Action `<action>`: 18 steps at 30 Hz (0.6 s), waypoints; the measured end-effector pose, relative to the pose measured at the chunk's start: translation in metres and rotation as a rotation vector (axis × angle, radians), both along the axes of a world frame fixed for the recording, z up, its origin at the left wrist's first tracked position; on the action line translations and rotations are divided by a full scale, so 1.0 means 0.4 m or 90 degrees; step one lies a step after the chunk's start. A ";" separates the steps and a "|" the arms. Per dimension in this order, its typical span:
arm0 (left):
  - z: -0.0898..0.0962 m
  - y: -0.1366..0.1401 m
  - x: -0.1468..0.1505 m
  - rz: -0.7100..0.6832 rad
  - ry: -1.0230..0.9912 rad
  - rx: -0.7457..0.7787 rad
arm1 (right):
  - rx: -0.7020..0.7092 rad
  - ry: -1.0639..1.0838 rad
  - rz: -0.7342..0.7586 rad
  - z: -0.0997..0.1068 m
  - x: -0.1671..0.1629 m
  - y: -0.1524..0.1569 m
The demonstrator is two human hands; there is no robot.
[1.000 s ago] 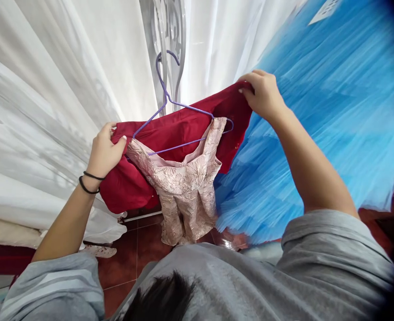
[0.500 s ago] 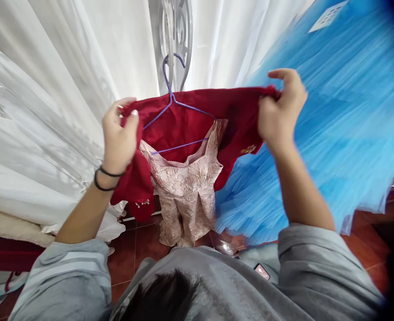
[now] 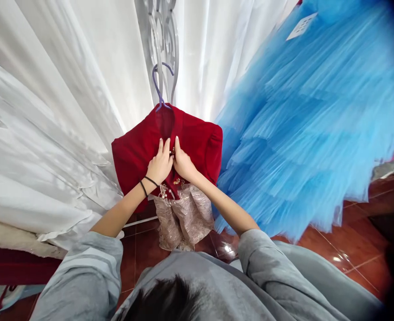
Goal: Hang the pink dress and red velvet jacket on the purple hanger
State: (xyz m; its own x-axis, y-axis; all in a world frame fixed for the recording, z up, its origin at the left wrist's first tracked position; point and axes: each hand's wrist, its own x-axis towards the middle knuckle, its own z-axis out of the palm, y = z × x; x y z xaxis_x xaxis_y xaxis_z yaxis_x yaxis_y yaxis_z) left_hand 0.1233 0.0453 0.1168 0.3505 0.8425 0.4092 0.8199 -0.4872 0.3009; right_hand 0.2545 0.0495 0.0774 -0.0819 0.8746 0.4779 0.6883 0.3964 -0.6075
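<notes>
A red jacket (image 3: 197, 142) with beaded trim along its lower front hangs over a purple hanger (image 3: 158, 87). Under it is a pale pink brocade dress (image 3: 186, 214), its upper part covered by the jacket. My left hand (image 3: 160, 164), with dark bands at the wrist, pinches the jacket's left front edge. My right hand (image 3: 183, 164) grips the opposite front edge, its thumb pointing up. Both hands meet at the middle of the jacket's front, close together. What lies between the fingertips is partly hidden.
The hanger hooks onto a scrolled white metal stand (image 3: 163, 35). White curtains (image 3: 93, 67) hang behind and to the left. A large blue tulle dress (image 3: 300, 133) fills the right side. Below lies a glossy red-brown tiled floor (image 3: 360, 249).
My hands have come down and inward from the wide-held jacket to its middle front. The jacket now sits on the hanger over the pink dress, its fronts drawn together.
</notes>
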 end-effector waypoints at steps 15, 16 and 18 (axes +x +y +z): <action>0.070 0.136 0.139 0.027 -0.076 -0.074 | -0.164 0.090 -0.296 -0.222 0.445 0.015; 0.094 0.145 0.138 0.011 -0.098 -0.068 | -0.196 0.091 -0.258 -0.224 0.459 0.016; 0.160 0.162 0.130 -0.015 -0.175 -0.025 | -0.201 0.101 -0.239 -0.210 0.485 0.005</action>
